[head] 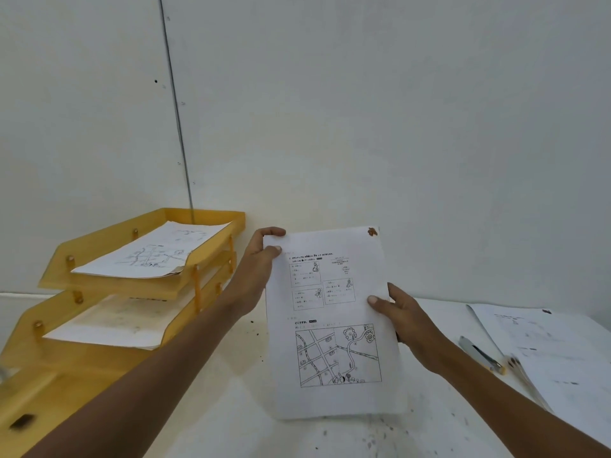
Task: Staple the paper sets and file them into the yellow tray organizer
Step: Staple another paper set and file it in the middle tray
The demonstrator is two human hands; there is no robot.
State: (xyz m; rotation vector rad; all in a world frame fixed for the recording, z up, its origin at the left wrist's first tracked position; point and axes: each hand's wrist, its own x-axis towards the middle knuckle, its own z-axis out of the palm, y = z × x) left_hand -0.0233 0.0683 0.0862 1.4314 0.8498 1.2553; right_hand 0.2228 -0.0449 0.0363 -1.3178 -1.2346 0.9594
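I have the paper set (330,325) held up off the table (231,408), nearly upright, printed side toward me, its long axis running near to far. The left hand (261,269) pinches the far left corner, thumb on the front and fingers curled over the top edge. The right hand (401,315) pinches the right edge about halfway along, thumb flat on the print, the other fingers behind the sheet and mostly hidden.

There is a small brown mark (372,231) at the far right corner. I cannot tell whether it is a staple or a stain, so I cannot say if this set is bound yet.

The yellow tray organizer (205,256) stands to the left, just beside the left hand, its open ends facing near and right. The top tier holds a sheet (148,256), and so does the one under it (109,328). The stapler (481,354) lies on the table to the right, near the right forearm, next to a loose stack (562,352).

If the set is bound, I judge filing comes next. The left hand is nearer the trays, so the set would need laying flat and leading left, long axis in line with a tier. If not, the right hand is nearer the stapler.
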